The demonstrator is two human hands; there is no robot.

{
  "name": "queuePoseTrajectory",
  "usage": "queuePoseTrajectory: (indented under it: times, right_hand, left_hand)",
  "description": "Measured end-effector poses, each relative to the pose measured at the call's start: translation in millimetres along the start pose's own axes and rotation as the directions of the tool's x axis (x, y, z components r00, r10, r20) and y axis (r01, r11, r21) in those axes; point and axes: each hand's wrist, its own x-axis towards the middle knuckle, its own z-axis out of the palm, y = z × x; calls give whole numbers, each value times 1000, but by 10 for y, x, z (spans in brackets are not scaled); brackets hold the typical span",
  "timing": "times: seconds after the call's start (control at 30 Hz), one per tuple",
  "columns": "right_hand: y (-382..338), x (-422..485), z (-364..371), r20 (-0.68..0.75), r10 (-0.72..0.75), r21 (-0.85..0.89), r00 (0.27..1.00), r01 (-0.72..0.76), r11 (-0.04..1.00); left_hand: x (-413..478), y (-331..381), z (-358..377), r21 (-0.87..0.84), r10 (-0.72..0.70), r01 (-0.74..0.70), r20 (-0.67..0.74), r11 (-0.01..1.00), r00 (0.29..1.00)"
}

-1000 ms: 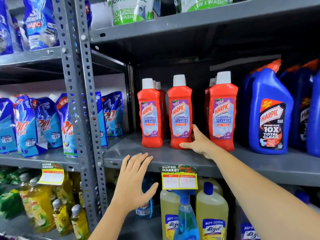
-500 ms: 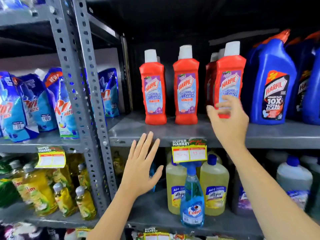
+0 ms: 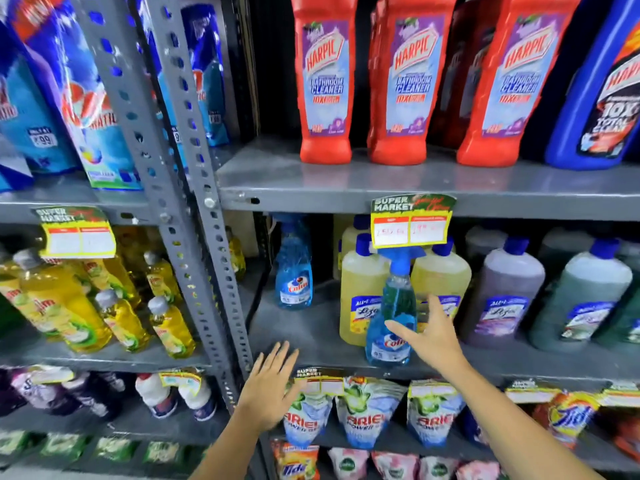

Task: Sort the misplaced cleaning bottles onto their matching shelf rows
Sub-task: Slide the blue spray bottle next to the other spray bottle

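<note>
On the middle shelf (image 3: 311, 344), two blue spray bottles (image 3: 389, 337), two open hands (image 3: 431, 336).

Both bare forearms reach forward from the near edge, the left hand (image 3: 268, 389) flat and palm-forward with fingers together, the right hand (image 3: 431, 336) farther and higher (fingers spread apart, gripping nothing).

Red Harpic bottles (image 3: 325, 88) carry purple and pale-blue labels beside a dark blue Harpic bottle (image 3: 599, 98) on the grey shelf (image 3: 346, 188). Below, a clear blue Colin spray bottle (image 3: 393, 313) fronts pale yellow Lizol bottles (image 3: 360, 289); price tags (image 3: 410, 220) are yellow, white and green.
</note>
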Motion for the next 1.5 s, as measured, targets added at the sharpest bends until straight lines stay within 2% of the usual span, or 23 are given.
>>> queuePoseTrajectory:
  times: [0.1,0.27,0.47,0.67,0.77,0.87,1.03,1.23,1.5]
  right_hand:
    - [90,28,113,97,42,27,994,-45,999]
    - [85,-17,219,52,26,-43,998,-23,999]
    - [-165,-182,651,-59,-55,-119,997,48,992]
    - [-465,-205,1187,-53,-94,-141,994,86,986]
    - [-616,-121,1400,-43,-89,-222,995,78,972]
    - [-752,18,1521,0,-84,-205,996,82,975]
    - [-868,210,1599,163,-82,-140,983,105,984]
    - [-901,265,1632,261,-102,-89,960,130,988]
    - [-901,172,1737,187,-139,-186,972,174,967]
  left_hand:
    - [-30,-54,129,-17,9,-10,-58,1000,998]
    - [-38,-80,172,-33,41,-45,-114,998,993]
    - [-66,-108,172,-25,74,-77,-110,997,991]
    - [-133,-149,159,-33,106,-110,-122,993,987]
    - [-125,-181,167,-19,107,-109,-99,994,989]
    - [-117,-181,208,15,100,-99,-74,995,992]
    - [-113,-209,229,30,104,-102,-69,994,992]
    - [-117,-224,211,30,117,-115,-63,993,991]
    - [-125,-233,221,44,125,-123,-60,991,990]
